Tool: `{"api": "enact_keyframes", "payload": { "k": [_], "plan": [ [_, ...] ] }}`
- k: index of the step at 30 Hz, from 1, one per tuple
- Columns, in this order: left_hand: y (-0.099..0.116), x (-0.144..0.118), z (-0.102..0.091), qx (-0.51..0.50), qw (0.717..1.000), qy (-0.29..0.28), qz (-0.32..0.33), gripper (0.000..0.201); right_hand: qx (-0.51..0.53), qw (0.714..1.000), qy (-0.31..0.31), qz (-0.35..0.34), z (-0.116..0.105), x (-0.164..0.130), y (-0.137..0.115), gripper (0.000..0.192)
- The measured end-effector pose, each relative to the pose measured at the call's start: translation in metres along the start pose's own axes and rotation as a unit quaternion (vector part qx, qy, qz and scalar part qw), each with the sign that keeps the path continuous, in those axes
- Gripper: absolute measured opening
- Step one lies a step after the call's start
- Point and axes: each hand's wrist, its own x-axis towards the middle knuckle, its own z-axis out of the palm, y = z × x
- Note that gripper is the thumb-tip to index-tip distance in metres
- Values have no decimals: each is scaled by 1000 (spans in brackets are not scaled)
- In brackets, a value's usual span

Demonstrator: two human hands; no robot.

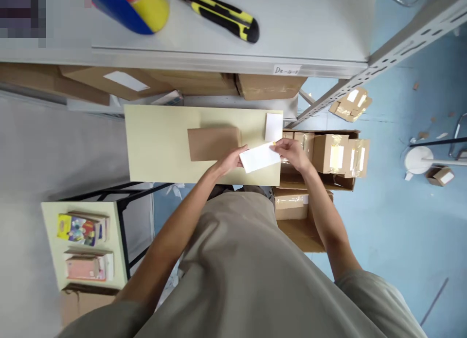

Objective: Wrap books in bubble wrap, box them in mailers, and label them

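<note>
From my remote seat, I see a white paper slip [257, 158], plain, rectangular and tilted, just right of the brown cardboard box [213, 144]. My left hand [229, 162] holds its left end; my right hand [294, 153] pinches its upper right corner.

White slip [260, 157], seemingly paper, held aslant

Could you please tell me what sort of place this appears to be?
It looks like a storeroom or packing area: a metal shelf bears a handwritten label and a box cutter, and taped cardboard boxes sit beside the table.
</note>
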Motion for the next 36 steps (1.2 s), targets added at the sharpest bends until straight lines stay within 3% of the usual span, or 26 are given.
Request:
{"api": "enact_keyframes", "payload": {
  "k": [2,5,12,16,20,26,36],
  "plan": [
    [6,-33,-21,-13,999,45,20,73,13,1000,23,-4,2,7,-7,63],
    [10,-68,-44,32,994,93,43,64,5,1000,-2,-6,15,15,-18,61],
    [-3,-97,-73,65,983,158,67,48,-58,996,-63,-23,57,31,-39,55],
    [-7,-115,-90,66,982,165,69,45,-83,994,-69,-22,77,31,-52,55],
    [-8,-135,-111,24,988,127,82,48,-91,994,-56,-21,105,26,-67,56],
    [-21,-163,-161,-35,990,94,104,51,-102,994,-39,-20,170,19,-90,59],
    [-65,-229,-282,-62,989,83,103,44,-120,992,-37,-11,312,25,-110,54]
  ]
}}
